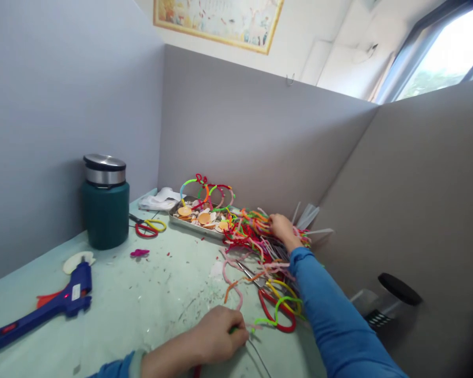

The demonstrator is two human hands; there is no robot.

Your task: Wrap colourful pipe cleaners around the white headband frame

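Note:
My left hand [220,333] is closed near the table's front edge, with a bit of green pipe cleaner [233,329] showing between thumb and fingers. A thin dark wire [259,357] trails from below its fingertips; where it starts is hidden. Farther off, my right hand [283,229] reaches into a heap of coloured pipe cleaners [256,231], its fingers curled on some of them and partly hidden. Between the hands lie red-and-yellow-handled scissors [278,304], blades half covered by loose strands. A bright green bent pipe cleaner [276,315] rests across their handles.
A metal tray [197,229] holds shells, with pipe-cleaner rings [195,191] on it. At left are a dark green jar [106,210], a second pair of scissors [147,228] and a blue glue gun [63,302]. Grey partitions [244,131] enclose the table. A black-lidded container [398,294] stands right.

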